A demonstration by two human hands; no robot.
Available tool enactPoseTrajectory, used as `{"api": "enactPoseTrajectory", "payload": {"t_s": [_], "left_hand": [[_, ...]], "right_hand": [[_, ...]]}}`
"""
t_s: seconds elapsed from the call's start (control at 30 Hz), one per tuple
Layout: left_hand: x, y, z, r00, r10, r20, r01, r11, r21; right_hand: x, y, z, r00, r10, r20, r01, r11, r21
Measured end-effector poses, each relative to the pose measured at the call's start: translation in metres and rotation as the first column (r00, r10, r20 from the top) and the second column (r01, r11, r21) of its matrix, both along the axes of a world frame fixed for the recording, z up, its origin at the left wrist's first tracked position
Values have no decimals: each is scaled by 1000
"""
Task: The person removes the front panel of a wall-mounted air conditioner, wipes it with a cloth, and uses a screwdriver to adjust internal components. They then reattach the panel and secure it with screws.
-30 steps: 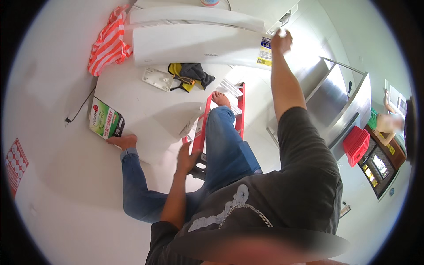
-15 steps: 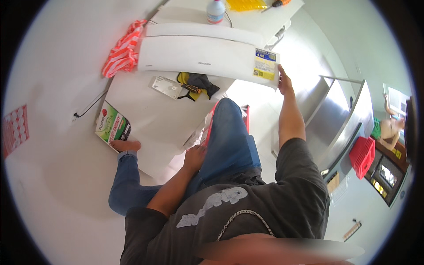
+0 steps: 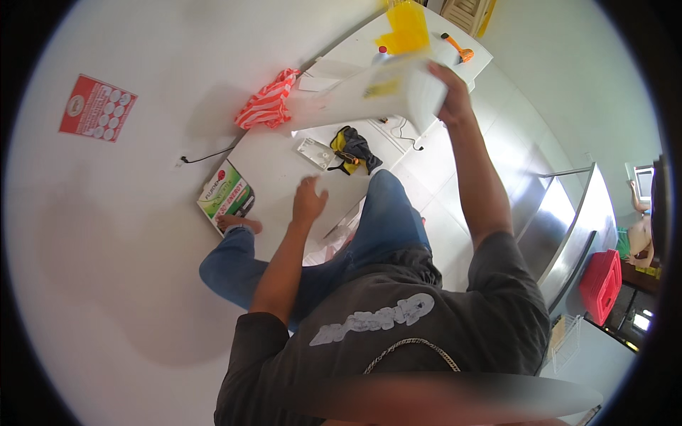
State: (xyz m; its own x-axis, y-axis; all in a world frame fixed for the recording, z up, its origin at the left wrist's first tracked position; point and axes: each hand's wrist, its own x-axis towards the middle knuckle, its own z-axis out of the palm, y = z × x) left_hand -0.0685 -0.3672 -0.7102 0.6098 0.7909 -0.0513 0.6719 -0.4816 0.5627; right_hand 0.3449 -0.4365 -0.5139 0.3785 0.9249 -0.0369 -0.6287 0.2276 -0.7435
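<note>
Right hand (image 3: 453,96) is up high, fingers wrapped round the end of a long white panel (image 3: 369,96), and the panel comes out blurred, stretching away to the left of that hand. Left hand (image 3: 310,200) is lower down, released, fingers spread, holding nothing, hovering over the white counter (image 3: 284,163). Just beyond the left hand lies a small white rectangular plate (image 3: 313,153), and beside that a dark and yellow bundle of cloth (image 3: 352,148) with a thin cable (image 3: 403,135) trailing past it. Off to the left of the left hand, a green and white box (image 3: 226,194) sits at the counter's near corner, and a bare foot (image 3: 238,224) rests right against it. Farther up from that hand, a red and white striped cloth (image 3: 268,106) is bunched near the counter's edge, partly under the blurred panel. Above the right hand, a yellow sheet (image 3: 406,27) and an orange power tool (image 3: 456,47). Well to the right, a red crate (image 3: 601,284) stands by a steel unit (image 3: 561,227). A red poster (image 3: 96,108) is on the wall far left.
</note>
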Motion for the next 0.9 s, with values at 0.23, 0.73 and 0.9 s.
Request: {"api": "enactPoseTrajectory", "payload": {"t_s": [0.23,0.73,0.9], "left_hand": [[19,27,205,819,-73,569,-116,950,289],[-42,-7,359,4,340,940,-167,927,-335],[-58,-6,363,-33,410,912,-106,906,-411]], "right_hand": [[-173,31,214,936,188,299,-229,967,111],[-230,-11,236,223,-647,729,110,760,641],[-270,1,187,-41,-675,737,-36,738,674]]}}
